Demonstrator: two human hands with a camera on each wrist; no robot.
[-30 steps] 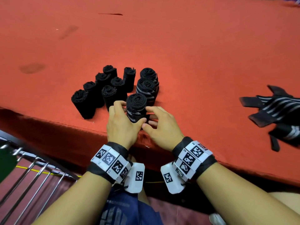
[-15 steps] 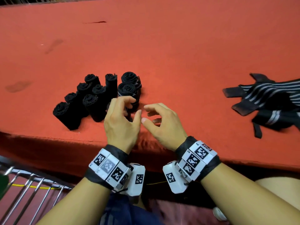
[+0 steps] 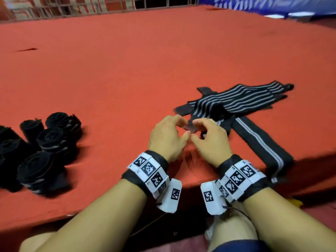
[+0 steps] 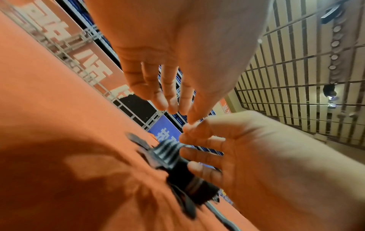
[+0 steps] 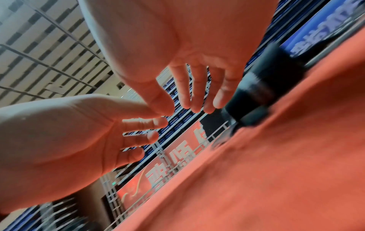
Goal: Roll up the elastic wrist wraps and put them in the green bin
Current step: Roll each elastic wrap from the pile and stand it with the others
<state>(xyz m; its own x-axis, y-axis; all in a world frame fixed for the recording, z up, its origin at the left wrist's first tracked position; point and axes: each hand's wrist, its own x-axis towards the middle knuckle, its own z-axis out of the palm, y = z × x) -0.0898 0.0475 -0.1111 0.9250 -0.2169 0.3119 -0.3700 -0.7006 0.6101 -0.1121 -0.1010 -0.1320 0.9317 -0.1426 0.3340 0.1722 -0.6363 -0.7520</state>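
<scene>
Right now I have both hands side by side at the near edge of the red counter point(image 3: 127, 73), thumbs almost touching. My left hand point(image 3: 166, 138) and my right hand point(image 3: 211, 140) hover with fingers loosely curled over the near tab of the unrolled wrist wraps point(image 3: 236, 104); the head view is blurred there, so I cannot tell whether either hand is already pinching it. In the wrist views the fingers look relaxed and apart, with nothing closed between them. The unrolled wrist wraps, black with grey stripes, lie in a loose heap just beyond and to the right of my hands, one strap trailing over the near edge. The rolled wraps point(image 3: 45, 142) stand clustered on end at the left, well apart from my hands
</scene>
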